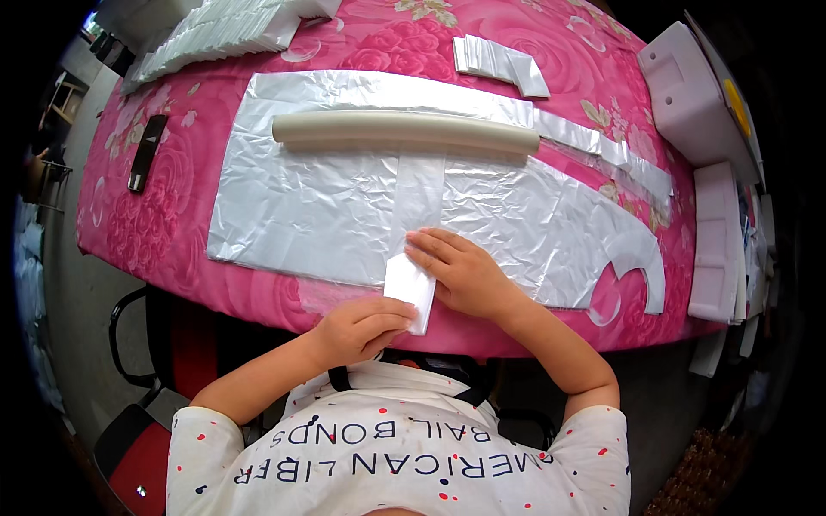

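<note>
A narrow folded piece of white plastic film (409, 291) lies at the near edge of the table, over the lower end of a smooth strip in the silvery plastic sheet (310, 206). My left hand (366, 329) is closed on its near end, the fingers curled over it. My right hand (465, 273) grips its upper right edge, fingers pointing left and pressed together; part of the thumb is hidden. Across the upper part of the wide, wrinkled sheet rests a long beige tube (404, 132). The sheet's right end has a curved cut-out.
A pink flowered cloth (194, 232) covers the table. Stacked folded plastic (224, 39) lies at the far left, a smaller stack (499, 65) at the back. A dark narrow object (148, 153) sits left, white foam boxes (693, 90) right. Red-and-black chairs (142, 451) stand below left.
</note>
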### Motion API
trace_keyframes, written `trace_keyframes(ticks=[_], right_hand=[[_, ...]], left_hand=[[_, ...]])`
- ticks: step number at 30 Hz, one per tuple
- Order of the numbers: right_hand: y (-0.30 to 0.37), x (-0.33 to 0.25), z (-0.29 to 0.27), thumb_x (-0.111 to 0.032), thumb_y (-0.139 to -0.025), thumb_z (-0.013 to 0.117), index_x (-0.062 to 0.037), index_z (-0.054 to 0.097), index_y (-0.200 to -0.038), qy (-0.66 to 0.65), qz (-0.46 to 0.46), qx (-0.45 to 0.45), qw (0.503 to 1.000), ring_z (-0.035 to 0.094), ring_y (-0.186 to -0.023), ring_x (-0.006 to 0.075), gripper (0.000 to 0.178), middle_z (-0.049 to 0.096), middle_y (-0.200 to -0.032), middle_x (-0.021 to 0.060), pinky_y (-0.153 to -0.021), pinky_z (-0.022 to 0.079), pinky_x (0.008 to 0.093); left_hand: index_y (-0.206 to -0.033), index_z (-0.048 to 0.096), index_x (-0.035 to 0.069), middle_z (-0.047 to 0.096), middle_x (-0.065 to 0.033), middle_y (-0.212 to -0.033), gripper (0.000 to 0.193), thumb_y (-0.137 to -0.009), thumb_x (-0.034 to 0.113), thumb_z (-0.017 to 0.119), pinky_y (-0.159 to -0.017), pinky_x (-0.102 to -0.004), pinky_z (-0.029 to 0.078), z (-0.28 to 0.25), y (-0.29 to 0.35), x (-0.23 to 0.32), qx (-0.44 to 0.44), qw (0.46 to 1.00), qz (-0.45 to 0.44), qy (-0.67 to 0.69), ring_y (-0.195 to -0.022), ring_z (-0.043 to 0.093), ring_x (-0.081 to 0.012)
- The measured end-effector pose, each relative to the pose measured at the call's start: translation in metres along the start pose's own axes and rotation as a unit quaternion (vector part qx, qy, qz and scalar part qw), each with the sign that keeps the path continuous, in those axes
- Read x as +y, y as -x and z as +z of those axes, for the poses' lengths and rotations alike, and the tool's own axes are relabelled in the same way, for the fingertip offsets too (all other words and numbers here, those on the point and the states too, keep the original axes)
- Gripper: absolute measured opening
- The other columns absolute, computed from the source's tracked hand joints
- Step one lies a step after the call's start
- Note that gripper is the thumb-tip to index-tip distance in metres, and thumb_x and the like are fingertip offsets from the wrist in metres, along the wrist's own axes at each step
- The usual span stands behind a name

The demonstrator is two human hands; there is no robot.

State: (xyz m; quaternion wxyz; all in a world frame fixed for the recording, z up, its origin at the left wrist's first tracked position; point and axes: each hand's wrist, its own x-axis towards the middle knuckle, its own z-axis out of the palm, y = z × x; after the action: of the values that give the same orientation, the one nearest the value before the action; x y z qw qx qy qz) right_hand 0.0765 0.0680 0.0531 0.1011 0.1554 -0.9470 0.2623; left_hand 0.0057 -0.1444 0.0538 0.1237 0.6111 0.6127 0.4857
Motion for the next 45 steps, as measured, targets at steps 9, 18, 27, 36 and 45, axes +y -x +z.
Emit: trace_keyframes(ticks=[9,18,27,36,45], right_hand=[[-0.003,-0.004,0.01,0.004,-0.065,0.06,-0.0008,0.06,-0.105,-0.04,0.059,0.102,0.992,0.056,-0.1,0.0274,0.04,0.061,-0.107,0.0104,-0.086,0.048,0.0348],[0.003,0.006,0.006,-0.001,-0.067,0.065,-0.0046,0.064,-0.098,0.021,0.042,0.119,0.992,0.06,-0.084,0.0231,0.031,0.064,-0.096,0.0077,-0.073,0.05,0.0339],[-0.047,0.029,-0.027,-0.018,-0.084,0.059,0.003,0.066,-0.078,-0.276,0.448,-0.026,0.85,0.06,-0.052,0.0138,0.023,0.06,-0.057,0.0083,-0.052,0.044,0.0265],[-0.05,0.03,-0.027,-0.019,-0.079,0.066,0.0041,0.064,-0.088,-0.299,0.487,-0.041,0.819,0.065,-0.065,0.0169,0.025,0.065,-0.079,0.0134,-0.057,0.049,0.0293],[-0.026,0.046,-0.004,-0.018,-0.073,0.067,-0.0046,0.051,-0.122,0.154,0.011,0.056,0.987,0.043,-0.122,0.0261,0.052,0.049,-0.129,0.0096,-0.101,0.037,0.0379]], left_hand=[[-0.125,0.048,0.003,0.044,-0.0122,-0.135,0.073,-0.063,0.032,0.075,-0.105,-0.0425,0.031,-0.036,-0.033,-0.04,-0.174,0.96,-0.027,-0.219,-0.123,0.044,-0.0257],[-0.112,0.057,0.004,0.063,-0.0109,-0.106,0.041,-0.071,0.004,0.061,-0.091,-0.0394,0.043,-0.019,-0.04,-0.052,-0.045,0.976,-0.047,-0.206,-0.1,0.059,-0.0256],[-0.133,0.038,0.003,0.049,-0.0182,-0.127,0.052,-0.084,0.01,0.053,-0.092,-0.0364,0.04,-0.016,-0.067,-0.054,0.195,0.943,-0.257,-0.075,-0.112,0.051,-0.0282],[-0.137,0.027,-0.004,0.024,-0.0217,-0.144,0.066,-0.087,0.033,0.048,-0.11,-0.0435,0.015,0.021,-0.058,-0.051,-0.068,0.918,-0.18,-0.346,-0.135,0.021,-0.0333],[-0.127,0.041,-0.004,0.044,-0.0201,-0.131,0.062,-0.074,0.022,0.062,-0.104,-0.0399,0.03,0.004,-0.072,-0.049,-0.026,0.932,-0.16,-0.324,-0.122,0.043,-0.0287]])
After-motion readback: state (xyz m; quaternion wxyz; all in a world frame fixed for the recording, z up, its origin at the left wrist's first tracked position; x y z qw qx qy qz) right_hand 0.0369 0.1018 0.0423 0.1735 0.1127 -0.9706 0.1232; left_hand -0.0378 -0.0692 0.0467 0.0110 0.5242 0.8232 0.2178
